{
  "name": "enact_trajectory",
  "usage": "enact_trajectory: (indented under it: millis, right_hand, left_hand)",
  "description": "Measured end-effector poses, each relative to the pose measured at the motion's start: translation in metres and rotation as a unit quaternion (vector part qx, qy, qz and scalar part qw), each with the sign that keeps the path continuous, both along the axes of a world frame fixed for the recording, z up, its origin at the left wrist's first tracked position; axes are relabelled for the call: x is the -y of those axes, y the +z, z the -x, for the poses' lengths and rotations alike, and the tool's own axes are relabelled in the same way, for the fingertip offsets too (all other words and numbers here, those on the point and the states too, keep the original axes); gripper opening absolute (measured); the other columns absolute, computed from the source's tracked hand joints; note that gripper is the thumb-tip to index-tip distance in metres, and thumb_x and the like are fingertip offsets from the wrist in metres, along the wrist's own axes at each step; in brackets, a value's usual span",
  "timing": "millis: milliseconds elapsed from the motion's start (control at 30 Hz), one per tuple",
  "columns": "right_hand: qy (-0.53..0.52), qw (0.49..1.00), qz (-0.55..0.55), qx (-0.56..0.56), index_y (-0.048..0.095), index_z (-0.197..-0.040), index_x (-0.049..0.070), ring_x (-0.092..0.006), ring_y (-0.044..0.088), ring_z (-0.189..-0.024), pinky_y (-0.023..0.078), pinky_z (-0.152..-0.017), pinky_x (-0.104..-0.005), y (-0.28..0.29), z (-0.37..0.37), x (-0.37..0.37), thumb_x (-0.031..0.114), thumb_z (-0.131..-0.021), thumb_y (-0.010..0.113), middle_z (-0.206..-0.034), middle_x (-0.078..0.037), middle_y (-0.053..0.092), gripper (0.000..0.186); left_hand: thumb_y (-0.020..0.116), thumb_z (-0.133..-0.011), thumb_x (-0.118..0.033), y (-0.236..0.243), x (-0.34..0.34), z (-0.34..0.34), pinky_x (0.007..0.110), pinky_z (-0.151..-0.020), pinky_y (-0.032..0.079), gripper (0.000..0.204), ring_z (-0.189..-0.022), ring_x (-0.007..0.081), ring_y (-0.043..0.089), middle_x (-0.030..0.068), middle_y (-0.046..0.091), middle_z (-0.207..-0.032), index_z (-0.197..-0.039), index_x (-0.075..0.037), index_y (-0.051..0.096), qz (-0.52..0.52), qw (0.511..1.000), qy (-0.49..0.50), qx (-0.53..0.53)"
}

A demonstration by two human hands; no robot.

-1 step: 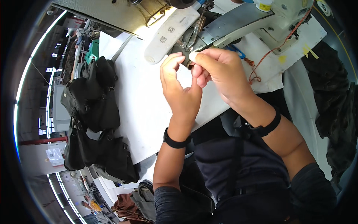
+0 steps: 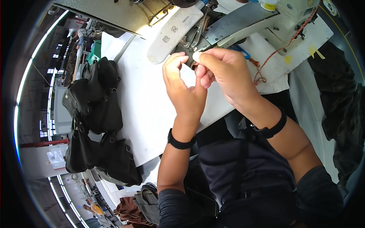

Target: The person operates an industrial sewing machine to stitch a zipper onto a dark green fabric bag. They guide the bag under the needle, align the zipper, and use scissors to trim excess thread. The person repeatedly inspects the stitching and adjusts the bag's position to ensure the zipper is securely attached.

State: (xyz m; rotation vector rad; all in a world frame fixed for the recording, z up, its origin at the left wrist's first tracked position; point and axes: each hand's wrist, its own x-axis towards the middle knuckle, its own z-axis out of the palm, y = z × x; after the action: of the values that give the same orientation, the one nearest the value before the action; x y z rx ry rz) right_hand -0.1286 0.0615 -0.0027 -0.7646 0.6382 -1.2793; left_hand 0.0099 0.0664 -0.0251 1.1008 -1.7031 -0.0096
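My left hand (image 2: 184, 89) and my right hand (image 2: 224, 70) meet fingertip to fingertip just in front of the needle area of a cream sewing machine (image 2: 266, 17). Both pinch a small dark piece (image 2: 191, 64), mostly hidden by the fingers. The left thumb and forefinger curl into a ring around it. The right fingers close on it from the right side. Each wrist wears a black band. A white padded guard (image 2: 171, 32) lies just behind the hands.
The white table top (image 2: 144, 102) stretches left of the hands. A pile of black bags (image 2: 95, 110) sits along its left edge. An orange cord (image 2: 283, 49) hangs from the machine. Dark cloth (image 2: 342, 98) is heaped at the right.
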Motion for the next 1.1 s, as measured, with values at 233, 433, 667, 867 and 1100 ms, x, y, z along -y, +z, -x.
enact_trajectory:
  millis: [233,433,667,867,1100]
  right_hand:
    - [-0.004,0.999,-0.031,0.012,0.072,-0.094,-0.001,-0.0091,0.065,-0.062,0.057,-0.058,-0.0262,0.011,0.000,-0.005,0.018,-0.103,0.067,-0.078,-0.005,0.071,0.021]
    - [0.008,1.000,-0.001,-0.008,0.072,-0.096,-0.001,-0.0084,0.064,-0.062,0.057,-0.057,-0.0249,0.000,0.002,-0.001,0.017,-0.101,0.069,-0.079,-0.004,0.070,0.019]
    - [-0.016,1.000,-0.007,-0.022,0.072,-0.092,-0.005,-0.0098,0.066,-0.059,0.053,-0.055,-0.0236,0.003,0.002,0.002,0.017,-0.096,0.069,-0.077,-0.008,0.071,0.022]
    - [-0.019,0.999,-0.008,-0.044,0.073,-0.091,-0.005,-0.0096,0.066,-0.059,0.054,-0.055,-0.0235,0.007,0.003,0.003,0.018,-0.098,0.069,-0.075,-0.007,0.072,0.024]
    - [0.004,0.997,0.022,-0.076,0.074,-0.096,-0.005,-0.0096,0.065,-0.057,0.053,-0.054,-0.0240,-0.003,0.005,-0.001,0.019,-0.100,0.069,-0.074,-0.007,0.071,0.024]
  left_hand:
    - [0.076,-0.083,0.008,0.030,-0.002,-0.014,0.037,-0.079,0.060,0.023,-0.088,0.0271,0.073,0.0133,0.076,-0.104,-0.103,-0.002,0.073,0.085,0.991,0.009,0.102]
    - [0.073,-0.081,0.014,0.032,-0.005,-0.012,0.036,-0.084,0.060,0.031,-0.096,0.0270,0.075,0.0143,0.078,-0.107,-0.108,-0.002,0.075,0.058,0.993,0.010,0.104]
    - [0.072,-0.081,0.014,0.023,-0.003,-0.007,0.036,-0.087,0.060,0.030,-0.097,0.0270,0.075,0.0158,0.079,-0.110,-0.105,-0.001,0.078,0.058,0.996,0.014,0.065]
    - [0.072,-0.082,0.013,0.024,-0.001,-0.006,0.037,-0.090,0.060,0.026,-0.099,0.0280,0.076,0.0154,0.080,-0.109,-0.104,0.000,0.078,0.052,0.997,0.024,0.054]
    - [0.075,-0.085,0.010,0.024,-0.001,0.001,0.038,-0.089,0.059,0.022,-0.097,0.0299,0.075,0.0153,0.079,-0.107,-0.105,0.001,0.077,0.060,0.995,0.043,0.066]
